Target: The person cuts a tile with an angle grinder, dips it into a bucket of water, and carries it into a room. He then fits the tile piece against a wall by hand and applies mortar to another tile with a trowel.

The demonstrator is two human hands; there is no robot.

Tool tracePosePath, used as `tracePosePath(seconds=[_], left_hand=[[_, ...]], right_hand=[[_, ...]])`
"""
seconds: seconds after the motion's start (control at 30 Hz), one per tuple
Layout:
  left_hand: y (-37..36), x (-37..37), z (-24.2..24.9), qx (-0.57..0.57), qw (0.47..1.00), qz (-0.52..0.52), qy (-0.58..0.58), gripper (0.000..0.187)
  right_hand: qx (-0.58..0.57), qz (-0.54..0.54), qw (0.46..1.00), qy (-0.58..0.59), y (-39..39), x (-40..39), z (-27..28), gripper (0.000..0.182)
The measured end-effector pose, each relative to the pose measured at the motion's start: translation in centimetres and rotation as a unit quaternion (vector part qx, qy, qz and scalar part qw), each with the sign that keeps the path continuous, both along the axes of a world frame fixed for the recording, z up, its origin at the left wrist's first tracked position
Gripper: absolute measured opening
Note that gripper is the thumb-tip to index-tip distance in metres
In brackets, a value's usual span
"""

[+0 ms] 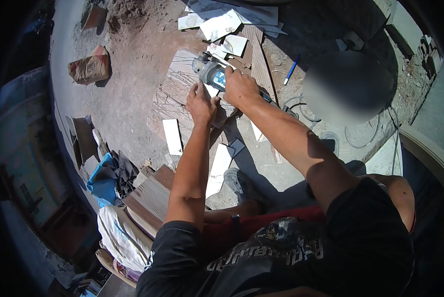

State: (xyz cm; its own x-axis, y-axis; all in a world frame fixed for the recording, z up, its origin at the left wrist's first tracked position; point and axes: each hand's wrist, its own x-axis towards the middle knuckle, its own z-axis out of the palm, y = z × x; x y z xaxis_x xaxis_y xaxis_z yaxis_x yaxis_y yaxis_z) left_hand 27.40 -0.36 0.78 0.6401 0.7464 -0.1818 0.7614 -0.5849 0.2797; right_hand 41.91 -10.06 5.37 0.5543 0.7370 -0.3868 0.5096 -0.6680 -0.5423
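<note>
Head view, right hand (239, 86) fingers grasping angle grinder (213, 74) (label unreadable), left hand (200, 103) fingers pressing tile (182, 84).

Blue-and-grey grinder over pale, brown-streaked tiles on dusty tan ground

The angle grinder (213, 74) at upper centre is grey with a bright blue body, above a beige tile (175, 94) marked with thin brown lines. White and off-white tile offcuts (222, 22) lie at the top of the frame, and a plain white strip (172, 136) sits left of centre. A blue pen (291, 69) shows at upper right on the brownish dirt. The tan paper sack (89, 67) at upper left carries a red patch. At lower left are a bright blue bag (102, 182), dark cloth, a brown ribbed tile stack (152, 198) and a white sack (120, 237). The person's black shirt (281, 257) bears grey lettering, above red shorts (281, 217).
</note>
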Motion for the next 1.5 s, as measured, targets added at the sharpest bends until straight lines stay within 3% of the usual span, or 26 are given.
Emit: tracePosePath(seconds=[0.43, 0.93, 1.03, 1.5], left_hand=[[-0.1, 0.0, 0.0, 0.008, 1.000, 0.004, 0.004, 0.084], [-0.2, 0.1, 0.2, 0.000, 1.000, 0.014, 0.009, 0.084], [-0.2, 0.1, 0.2, 0.002, 1.000, 0.009, 0.008, 0.084], [-0.1, 0.0, 0.2, 0.012, 1.000, 0.002, -0.003, 0.080]], right_hand=[[-0.047, 0.005, 0.999, 0.001, -2.1, -0.2, 0.6, 0.052], [-0.042, -0.004, 0.999, 0.000, -3.4, -0.5, 0.1, 0.063], [-0.043, 0.008, 0.999, 0.001, -2.9, -0.2, 0.6, 0.049], [-0.012, 0.012, 1.000, -0.023, -0.1, 0.0, 0.6, 0.050]])
